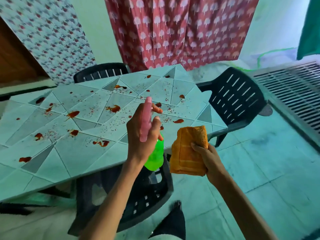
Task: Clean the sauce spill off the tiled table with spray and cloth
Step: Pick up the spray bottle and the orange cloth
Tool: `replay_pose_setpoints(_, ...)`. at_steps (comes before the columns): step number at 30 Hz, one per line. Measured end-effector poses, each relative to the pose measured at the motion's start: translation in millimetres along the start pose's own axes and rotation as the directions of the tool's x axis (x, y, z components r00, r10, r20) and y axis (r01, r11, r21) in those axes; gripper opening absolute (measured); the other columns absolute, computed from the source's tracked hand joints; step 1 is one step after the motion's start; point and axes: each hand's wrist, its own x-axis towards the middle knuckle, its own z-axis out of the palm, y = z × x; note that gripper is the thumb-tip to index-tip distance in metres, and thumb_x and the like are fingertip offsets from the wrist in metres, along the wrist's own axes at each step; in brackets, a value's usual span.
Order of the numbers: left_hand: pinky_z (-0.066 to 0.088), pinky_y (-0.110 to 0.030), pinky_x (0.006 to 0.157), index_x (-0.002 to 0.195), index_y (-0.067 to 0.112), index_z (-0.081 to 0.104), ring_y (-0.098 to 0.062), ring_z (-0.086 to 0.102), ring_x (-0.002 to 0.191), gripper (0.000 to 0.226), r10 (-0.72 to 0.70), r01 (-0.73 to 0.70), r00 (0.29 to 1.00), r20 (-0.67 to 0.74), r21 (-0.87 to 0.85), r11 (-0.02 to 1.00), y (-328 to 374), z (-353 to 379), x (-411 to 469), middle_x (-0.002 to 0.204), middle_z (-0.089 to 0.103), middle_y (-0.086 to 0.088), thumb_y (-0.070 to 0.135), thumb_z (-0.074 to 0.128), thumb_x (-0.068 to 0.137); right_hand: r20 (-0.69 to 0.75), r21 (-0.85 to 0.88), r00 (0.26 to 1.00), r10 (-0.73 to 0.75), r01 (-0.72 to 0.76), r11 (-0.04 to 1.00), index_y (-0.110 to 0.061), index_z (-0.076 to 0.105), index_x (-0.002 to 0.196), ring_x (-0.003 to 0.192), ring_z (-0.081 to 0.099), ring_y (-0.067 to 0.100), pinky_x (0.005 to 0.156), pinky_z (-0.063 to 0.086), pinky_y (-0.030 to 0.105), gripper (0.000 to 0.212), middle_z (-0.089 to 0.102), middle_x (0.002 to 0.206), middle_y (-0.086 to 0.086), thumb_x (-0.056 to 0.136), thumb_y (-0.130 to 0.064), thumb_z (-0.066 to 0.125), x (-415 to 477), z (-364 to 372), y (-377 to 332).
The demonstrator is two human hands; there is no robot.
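The tiled table (pixel 72 163) fills the left and middle of the head view, its pale tiles marked with several red sauce blotches (pixel 113 108) and many fine red specks. My left hand (pixel 142 135) grips a spray bottle (pixel 155 157) with a green body and a pink trigger head, held above the table's near right edge, nozzle pointing away over the tiles. One finger lies on the trigger. My right hand (pixel 206 153) holds a folded orange cloth (pixel 187 149) just right of the bottle, off the table's edge.
Dark plastic chairs stand around the table: one at the far side (pixel 100 71), one at the right end (pixel 235 96), one tucked under the near edge (pixel 138 193). A red patterned curtain (pixel 173 32) hangs behind. A floor grate (pixel 294 87) lies at right.
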Motion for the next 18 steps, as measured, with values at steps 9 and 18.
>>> replay_pose_setpoints(9, 0.051, -0.035, 0.042, 0.112, 0.005, 0.056, -0.018, 0.062, 0.047, 0.018, -0.003, 0.005, 0.996, -0.087, 0.032, 0.999, -21, 106, 68, 0.106, 0.066, 0.000, 0.013, 0.056, 0.096, 0.097, -0.097, 0.995, 0.020, -0.011, 0.995, -0.018, 0.059, 0.115, 0.095, 0.070, 0.028, 0.074, 0.060, 0.042, 0.022, 0.071, 0.108, 0.007, 0.094, -0.022, 0.067, 121, -65, -66)
replay_pose_setpoints(18, 0.050, -0.032, 0.044, 0.106, 0.013, 0.058, -0.020, 0.061, 0.047, 0.015, -0.096, 0.104, 0.974, -0.205, 0.030, 0.994, -42, 164, 127, 0.098, 0.066, 0.004, 0.007, 0.055, 0.093, 0.229, -0.171, 0.970, 0.081, -0.041, 0.984, -0.017, 0.057, 0.126, 0.100, 0.070, 0.032, 0.084, 0.059, 0.051, 0.034, 0.071, 0.114, 0.008, 0.094, -0.024, 0.067, 228, -85, -116)
